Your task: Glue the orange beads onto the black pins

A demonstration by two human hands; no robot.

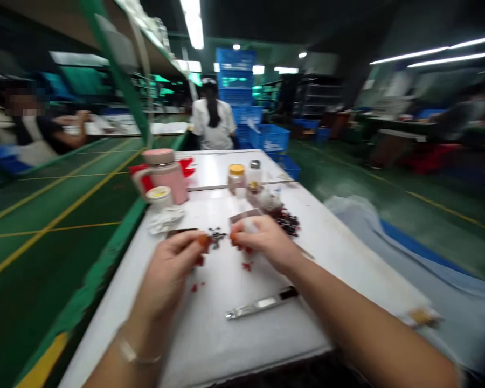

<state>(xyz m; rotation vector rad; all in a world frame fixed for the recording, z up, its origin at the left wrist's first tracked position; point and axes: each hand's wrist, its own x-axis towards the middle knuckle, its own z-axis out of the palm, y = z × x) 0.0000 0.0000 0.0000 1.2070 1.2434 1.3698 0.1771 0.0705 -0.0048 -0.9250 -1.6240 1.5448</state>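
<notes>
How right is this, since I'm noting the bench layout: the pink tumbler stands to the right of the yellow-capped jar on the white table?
Not quite: the head view shows the pink tumbler to the left of the yellow-capped jar, not the right. Both do stand on the white table.

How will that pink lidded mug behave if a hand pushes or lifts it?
The pink lidded mug looks tall for its base, so a push high up could probably tip it. Its side handle should give a firm lift. Its weight is hard to judge, since any contents are hidden.
</notes>
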